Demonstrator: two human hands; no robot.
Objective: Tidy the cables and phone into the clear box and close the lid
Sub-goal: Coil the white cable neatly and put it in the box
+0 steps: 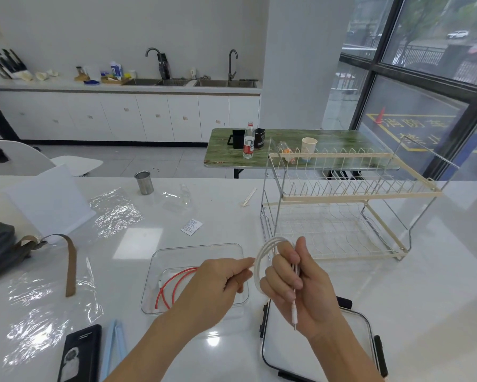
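Head view, lower centre: my right hand (300, 285) grips the coiled white cable (262, 257); my left hand (218, 285) pinches its strand above the clear box (160, 260).

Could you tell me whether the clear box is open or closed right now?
Open. The box has no lid on it; the lid lies flat on the table beside it, and a red cable sits inside.

Bright, even daylight fills the room, coming from the tall dark-framed window (424, 64) on the right. The glossy white tabletop (397, 312) mirrors it: a pale rectangular glare patch lies near the middle, and crumpled clear plastic film (39, 326) by the left edge sparkles. Shadows are faint and soft. Wide-angle distortion bends lines near the frame edges; far details are slightly soft.
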